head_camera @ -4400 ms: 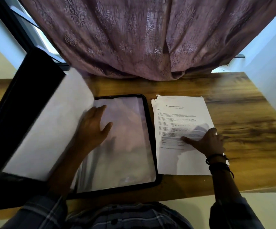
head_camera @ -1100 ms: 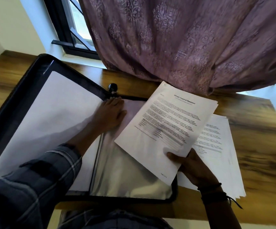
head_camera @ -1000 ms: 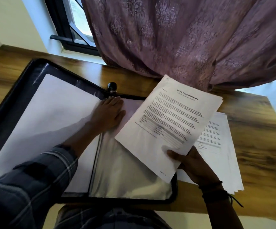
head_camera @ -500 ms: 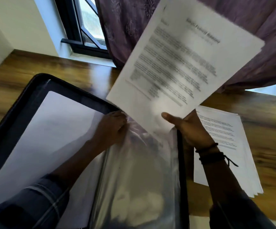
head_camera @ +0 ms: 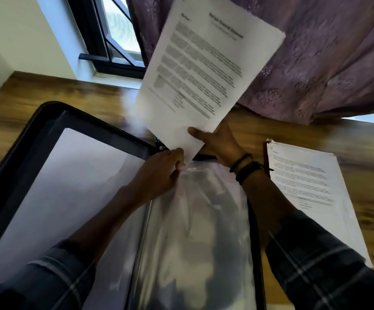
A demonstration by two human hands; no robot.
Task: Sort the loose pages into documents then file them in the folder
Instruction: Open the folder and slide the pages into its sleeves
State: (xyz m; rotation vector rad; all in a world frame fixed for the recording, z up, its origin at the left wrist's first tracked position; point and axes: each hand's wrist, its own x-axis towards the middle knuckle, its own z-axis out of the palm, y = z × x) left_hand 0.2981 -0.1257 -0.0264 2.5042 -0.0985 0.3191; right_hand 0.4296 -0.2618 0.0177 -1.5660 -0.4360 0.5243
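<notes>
A black folder lies open on the wooden table. Its right side shows a clear plastic sleeve; its left side shows a white sheet. My right hand grips the lower edge of a printed document, held upright and tilted above the sleeve's top. My left hand pinches the sleeve's top edge just below the document's bottom corner. A stack of loose printed pages lies on the table to the right of the folder.
A purple patterned curtain hangs down to the table's far edge behind the document. A dark-framed window is at the back left. Bare wood of the table shows beyond the stack on the right.
My right hand lifted the document off the stack, swung it up and held it upright over the sleeve's top. My left hand moved from lying flat on the sleeve to pinching its top edge.
</notes>
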